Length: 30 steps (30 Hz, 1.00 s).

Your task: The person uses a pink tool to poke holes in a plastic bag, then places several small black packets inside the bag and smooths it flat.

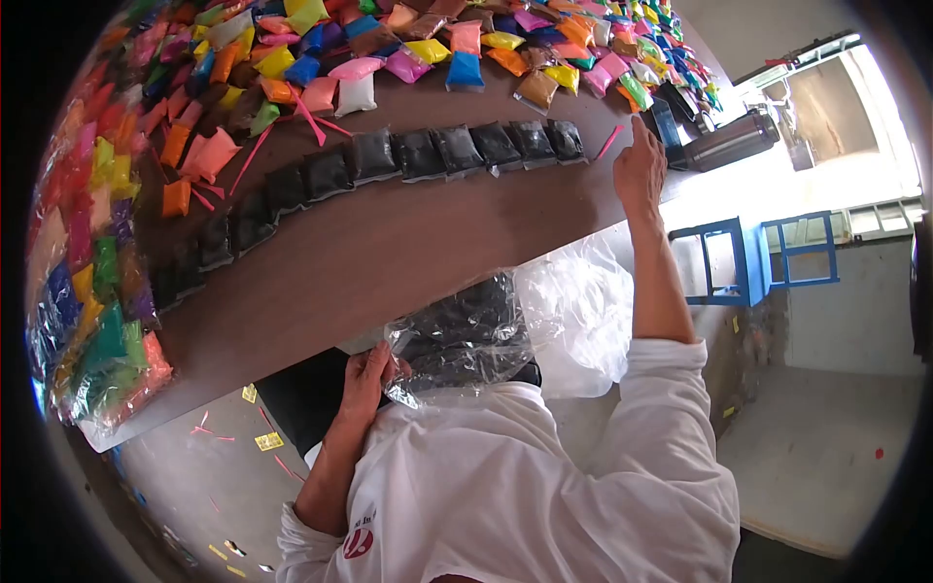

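My left hand (367, 377) is closed on the edge of a clear plastic bag (457, 335) at my lap. Black packets show through its film. My right hand (639, 173) reaches over the right end of the table, index finger stretched out, with nothing visible in it. Just left of its fingers lies a pink twist tie (609, 142). A curved row of several small black packets (418, 154) runs along the table, its right end near this hand.
Colourful packets (466, 70) are heaped along the back and left of the brown table (321, 262). A metal flask (729, 141) lies beside my right hand. A large clear bag (578, 311) hangs at the front edge; a blue stool (748, 260) stands right.
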{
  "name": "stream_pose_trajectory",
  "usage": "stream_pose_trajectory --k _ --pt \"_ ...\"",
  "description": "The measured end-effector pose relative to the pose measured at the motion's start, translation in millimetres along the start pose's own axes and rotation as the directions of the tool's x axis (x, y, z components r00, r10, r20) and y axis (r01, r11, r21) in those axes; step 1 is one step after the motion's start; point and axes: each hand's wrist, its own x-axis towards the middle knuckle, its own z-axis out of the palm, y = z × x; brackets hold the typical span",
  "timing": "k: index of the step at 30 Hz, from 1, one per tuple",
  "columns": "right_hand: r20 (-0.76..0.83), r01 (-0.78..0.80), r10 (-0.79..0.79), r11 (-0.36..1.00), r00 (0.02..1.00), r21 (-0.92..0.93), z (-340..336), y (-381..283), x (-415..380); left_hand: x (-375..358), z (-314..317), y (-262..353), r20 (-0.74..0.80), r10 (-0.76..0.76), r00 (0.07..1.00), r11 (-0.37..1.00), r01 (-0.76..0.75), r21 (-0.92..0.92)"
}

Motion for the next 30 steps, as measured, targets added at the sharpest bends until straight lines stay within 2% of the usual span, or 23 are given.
stream_pose_trajectory --k 1,2,4,5,7,9,11,13,14,15,18,21,23,25,27,28,30 --pt "-0.086 0.051 -0.048 0.998 0.995 0.032 -6.5 -10.9 -3.9 -0.6 -0.1 1.0 0.0 0.014 1.0 1.0 -0.014 -0.009" --pt "-0.049 0.037 -0.031 0.991 0.998 0.128 -12.2 -26.7 -14.7 -1.1 0.3 2.8 0.001 0.028 1.0 0.999 -0.028 -0.02" --pt "-0.023 0.242 -0.25 0.903 0.968 0.355 -27.6 -55.1 -40.4 0.1 1.0 3.1 0.004 0.048 0.999 0.998 -0.048 -0.043" --pt "-0.079 0.327 -0.33 0.818 0.941 0.473 -30.3 -68.3 -54.4 1.5 0.8 1.7 0.007 0.054 0.998 0.997 -0.054 -0.054" --pt "0.084 0.373 -0.446 0.826 0.891 0.423 -43.3 -93.0 -82.1 1.9 0.8 2.1 0.01 0.042 0.999 0.998 -0.041 -0.04" --pt "0.187 0.282 -0.366 0.888 0.912 0.364 -62.5 -100.5 -100.3 -0.1 1.1 6.1 0.01 0.006 1.0 1.0 -0.006 0.01" --pt "0.181 0.133 -0.18 0.961 0.967 0.242 -54.9 -39.8 -127.0 3.0 -3.3 0.8 0.02 0.028 0.999 0.999 -0.029 0.014" --pt "0.134 0.076 -0.055 0.985 0.99 -0.156 -60.8 25.8 -153.4 6.6 -5.0 -3.9 0.035 0.047 0.998 0.999 -0.047 -0.002" --pt "0.277 -0.12 0.174 0.972 0.945 -0.201 -64.7 54.7 -166.0 8.0 -4.6 -5.5 0.04 0.053 0.998 0.998 -0.052 -0.02" --pt "0.4 -0.298 0.39 0.914 0.829 -0.274 -73.5 61.1 -168.1 8.1 -2.6 -5.3 0.044 0.056 0.997 0.998 -0.055 -0.04" --pt "0.443 -0.606 0.565 0.793 0.696 -0.061 -78.8 61.8 -177.5 9.1 5.1 -0.9 0.052 0.044 0.998 0.999 -0.044 -0.009" --pt "0.72 -0.818 0.481 0.535 0.501 0.212 -53.4 28.9 -183.5 7.2 7.8 0.5 0.078 0.053 0.995 0.997 -0.058 0.054" --pt "0.927 -0.927 0.337 0.375 0.165 0.028 -37.2 -0.6 -188.0 5.0 6.4 3.0 0.079 0.066 0.995 0.997 -0.068 0.026" --pt "0.996 -0.947 0.089 0.322 0.015 -0.015 -47.3 -34.8 -182.5 2.1 3.1 3.4 0.053 0.068 0.996 0.998 -0.069 0.01" --pt "0.998 -0.936 -0.062 0.351 -0.011 0.012 -40.2 -46.0 -188.6 -0.5 -1.7 -2.3 0.027 0.06 0.998 0.998 -0.06 0.006" --pt "0.987 -0.944 -0.13 0.306 0.09 0.126 -40.4 -50.8 -195.7 -1.4 -2.7 -3.0 0.028 0.056 0.998 0.998 -0.056 0.013" --pt "0.955 -0.893 -0.229 0.364 0.191 0.266 -43.7 -57.3 -195.9 0.0 -2.6 -2.9 0.034 0.071 0.997 0.997 -0.071 0.006"
